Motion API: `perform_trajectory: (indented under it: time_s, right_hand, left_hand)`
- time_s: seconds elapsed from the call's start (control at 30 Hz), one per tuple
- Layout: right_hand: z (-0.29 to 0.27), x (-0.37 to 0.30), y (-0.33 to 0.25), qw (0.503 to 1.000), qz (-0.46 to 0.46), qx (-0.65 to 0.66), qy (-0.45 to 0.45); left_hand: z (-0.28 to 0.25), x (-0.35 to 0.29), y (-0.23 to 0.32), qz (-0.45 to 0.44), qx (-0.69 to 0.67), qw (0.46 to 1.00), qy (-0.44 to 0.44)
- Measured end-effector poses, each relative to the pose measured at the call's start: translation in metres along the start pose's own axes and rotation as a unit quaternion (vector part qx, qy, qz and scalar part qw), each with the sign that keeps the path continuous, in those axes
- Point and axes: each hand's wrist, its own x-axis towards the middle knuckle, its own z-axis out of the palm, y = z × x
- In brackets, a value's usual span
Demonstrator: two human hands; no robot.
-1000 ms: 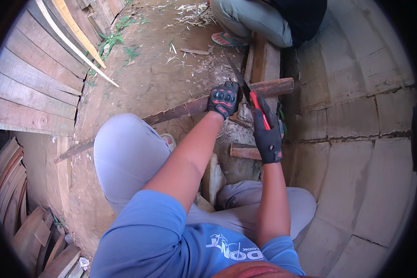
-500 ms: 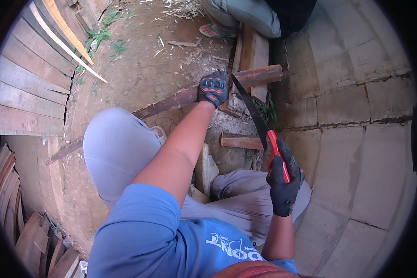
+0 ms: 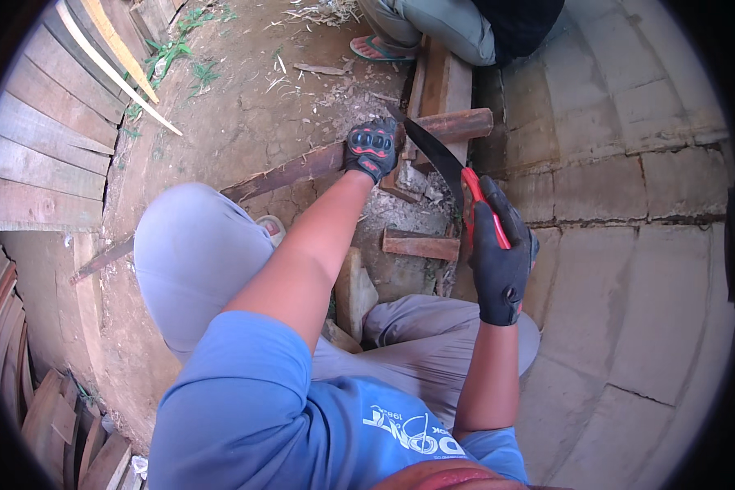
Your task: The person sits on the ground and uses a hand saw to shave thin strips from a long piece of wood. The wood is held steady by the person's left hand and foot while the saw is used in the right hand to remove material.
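A long, rough wooden pole (image 3: 302, 167) lies slanted across other timber. Gripping it near its right end is my left hand (image 3: 371, 149), in a black glove with red trim and knuckle guards. In my gloved right hand (image 3: 502, 260) is a curved pruning saw (image 3: 434, 149) with a dark blade and red handle, my fingers wrapped round the handle. The blade crosses the pole just right of my left hand, its tip reaching past the far side. How deep the blade sits in the wood cannot be seen.
Boards (image 3: 447, 77) run under the pole toward another person (image 3: 445, 28) crouching at the far side. A short wood block (image 3: 420, 244) lies nearer me. A concrete block wall (image 3: 596, 188) stands right, a plank wall (image 3: 49, 147) left. Wood shavings (image 3: 327, 12) litter the ground.
My right hand has pushed the pruning saw forward, away from me, so more of the blade has passed across the pole. My left hand keeps its grip on the pole.
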Motion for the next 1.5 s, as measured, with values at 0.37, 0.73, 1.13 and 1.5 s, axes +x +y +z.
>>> perform_trajectory:
  time_s: [0.37, 0.73, 1.13, 1.5]
  right_hand:
    - [0.072, 0.065, 0.014, 0.998, -0.056, -0.023, -0.032]
    - [0.106, 0.116, 0.011, 0.995, -0.053, -0.08, -0.033]
    - [0.09, 0.097, 0.041, 0.994, 0.02, 0.063, -0.082]
    - [0.103, 0.052, 0.079, 0.998, -0.029, 0.048, -0.025]
  left_hand:
    - [-0.009, -0.002, 0.002, -0.008, -0.059, 0.998, -0.003]
    - [-0.02, 0.002, 0.0, -0.054, -0.08, 0.992, -0.085]
    - [-0.039, 0.036, -0.009, -0.043, -0.061, 0.939, -0.336]
    - [-0.013, -0.003, 0.022, -0.099, 0.042, 0.971, -0.215]
